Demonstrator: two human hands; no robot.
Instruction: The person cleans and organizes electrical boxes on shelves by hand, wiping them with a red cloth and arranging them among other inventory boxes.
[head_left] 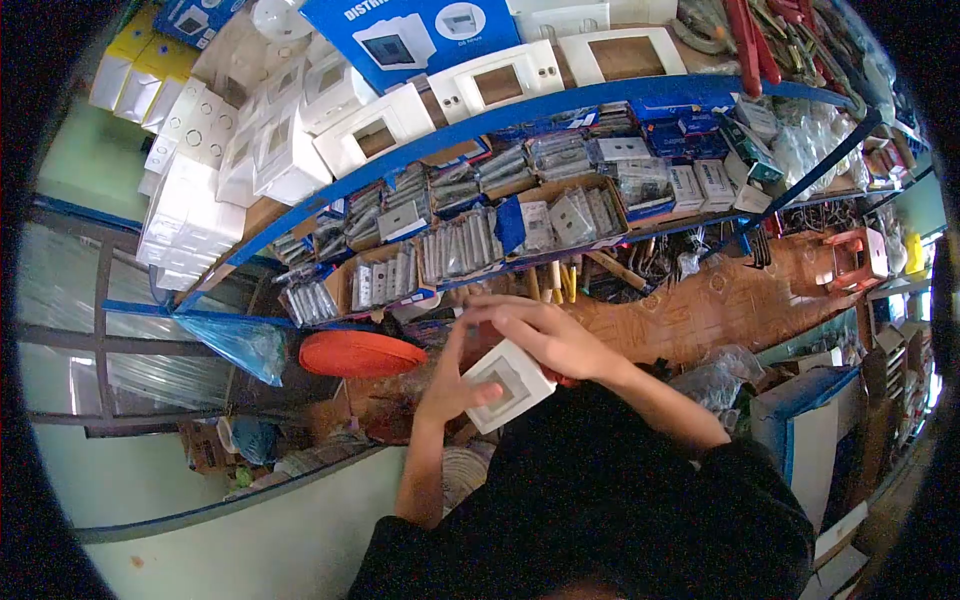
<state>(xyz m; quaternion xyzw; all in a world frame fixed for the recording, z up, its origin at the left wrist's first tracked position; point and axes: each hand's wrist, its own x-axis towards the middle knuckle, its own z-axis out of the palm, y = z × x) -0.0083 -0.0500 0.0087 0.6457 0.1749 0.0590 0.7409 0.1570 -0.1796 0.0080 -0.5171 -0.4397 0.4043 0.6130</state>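
In front of my chest, a small white distribution box (pixel 520 409) with a rectangular window in its face is held tilted. My left hand (pixel 458 385) grips it from the left, the thumb lying across the front near the window. My right hand (pixel 545 335) is closed over the top and far side of the box. Something red and cloth-like (pixel 565 380) shows at the box's edge under my right hand; most of it is hidden by the palm and fingers.
A blue-framed shelf (pixel 460 125) carries more white boxes (pixel 375 130) on top and cartons of bagged switch plates (pixel 460 250) below. A red roll (pixel 362 353) sits left of my hands. Behind are tiled floor (pixel 700 310), an orange stool (pixel 858 262) and, to the right, a large carton (pixel 808 430).
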